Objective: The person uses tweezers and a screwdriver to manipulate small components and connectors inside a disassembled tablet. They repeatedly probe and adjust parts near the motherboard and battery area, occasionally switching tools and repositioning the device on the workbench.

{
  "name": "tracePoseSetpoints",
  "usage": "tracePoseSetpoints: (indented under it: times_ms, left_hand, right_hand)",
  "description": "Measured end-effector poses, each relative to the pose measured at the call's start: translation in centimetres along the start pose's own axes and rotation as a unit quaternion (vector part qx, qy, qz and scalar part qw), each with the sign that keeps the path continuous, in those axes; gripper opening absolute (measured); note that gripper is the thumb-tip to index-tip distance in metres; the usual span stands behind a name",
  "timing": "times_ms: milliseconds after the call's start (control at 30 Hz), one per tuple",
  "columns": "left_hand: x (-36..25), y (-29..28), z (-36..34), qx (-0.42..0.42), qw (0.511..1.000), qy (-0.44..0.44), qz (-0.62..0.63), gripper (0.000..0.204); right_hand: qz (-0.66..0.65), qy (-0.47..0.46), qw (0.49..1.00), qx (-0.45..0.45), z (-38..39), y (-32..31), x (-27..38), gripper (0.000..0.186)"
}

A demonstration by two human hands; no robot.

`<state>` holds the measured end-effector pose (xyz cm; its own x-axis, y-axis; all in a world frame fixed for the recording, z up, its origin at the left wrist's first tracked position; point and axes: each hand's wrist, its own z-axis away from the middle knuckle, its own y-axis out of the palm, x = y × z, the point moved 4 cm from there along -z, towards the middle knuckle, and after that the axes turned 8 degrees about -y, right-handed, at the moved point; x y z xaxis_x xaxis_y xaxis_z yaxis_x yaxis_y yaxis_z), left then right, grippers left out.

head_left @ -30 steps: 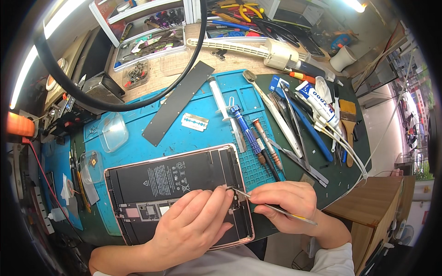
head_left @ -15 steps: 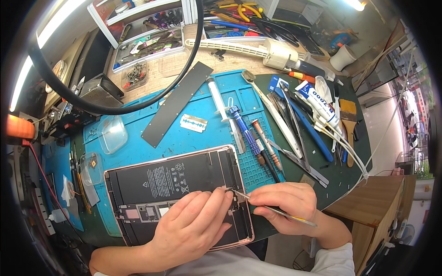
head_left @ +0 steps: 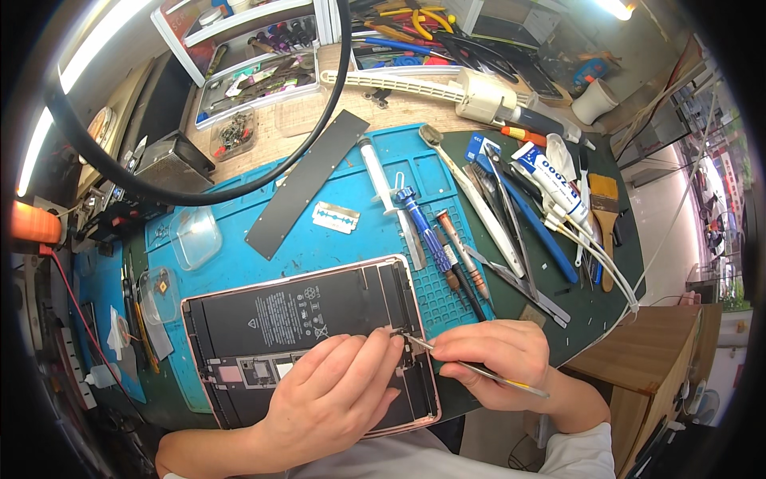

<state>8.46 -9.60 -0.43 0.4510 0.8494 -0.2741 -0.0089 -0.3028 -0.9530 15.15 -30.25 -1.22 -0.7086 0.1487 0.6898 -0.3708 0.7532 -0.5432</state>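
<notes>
An opened tablet with a pink rim lies on the blue mat, its black battery and inner boards bare. My left hand rests over its lower middle, fingers close together. The index fingertip and thumb are near the tablet's right end; whatever they may pinch is too small to make out. Slim silver tweezers are pinched in my right hand, just beyond the tablet's right edge. Their tip reaches over that edge to small dark parts beside my left fingertips.
Behind the tablet lie a razor blade, a long black strip, a syringe and a blue screwdriver. A toothbrush, more tweezers and a white glue tube crowd the right. A black cable loop hangs at upper left.
Both hands and the tweezers hold almost the same place at the tablet's right end. The view has shifted very slightly.
</notes>
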Motion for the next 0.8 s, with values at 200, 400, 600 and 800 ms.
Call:
tracePoseSetpoints:
  times_ms: [200, 400, 600, 800]
  left_hand:
    - [-0.02, 0.07, -0.07, 0.004, 1.000, -0.005, 0.000, 0.059]
    - [-0.07, -0.07, -0.15, 0.007, 1.000, -0.005, -0.005, 0.059]
    - [-0.05, -0.06, -0.13, -0.005, 1.000, -0.004, -0.002, 0.054]
    - [-0.06, 0.07, -0.09, -0.019, 0.999, -0.014, 0.037, 0.059]
  right_hand:
    - [0.001, 0.002, 1.000, 0.005, -0.05, -0.05, 0.02, 0.024]
    - [0.002, 0.001, 1.000, 0.006, -0.09, -0.10, 0.10, 0.024]
    - [0.001, 0.001, 1.000, 0.005, -0.11, -0.11, 0.07, 0.024]
    - [-0.001, 0.003, 1.000, 0.006, -0.15, -0.09, 0.13, 0.024]
